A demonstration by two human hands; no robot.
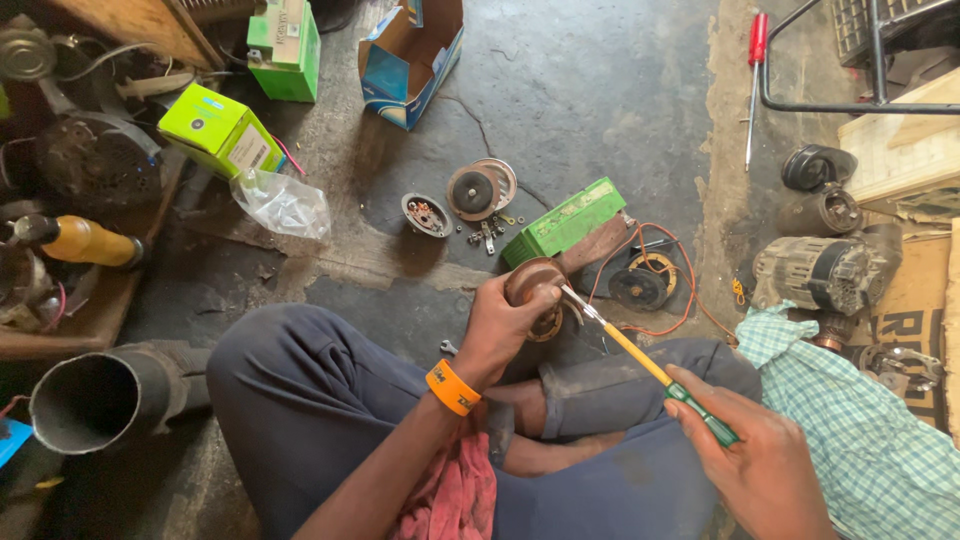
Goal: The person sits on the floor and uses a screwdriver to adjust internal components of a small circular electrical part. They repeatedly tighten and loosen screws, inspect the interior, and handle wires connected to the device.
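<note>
My left hand [500, 325] grips a round rusty-brown metal motor part [536, 283], held up above my crossed legs. An orange wristband [452, 388] sits on that wrist. My right hand [755, 460] holds a small brush [640, 358] with a yellow and green handle. The brush's pale tip touches the right side of the round part. I sit on the concrete floor in dark blue trousers, with a red rag [455, 495] in my lap.
On the floor ahead lie round metal discs [478, 189], small screws, a green box [565, 222], a coil with orange wire [642, 285], a plastic bag [284, 203] and cardboard boxes. Alternators [825, 272] stand right, a red screwdriver [755, 85] beyond them. A dark pipe [90, 400] lies left.
</note>
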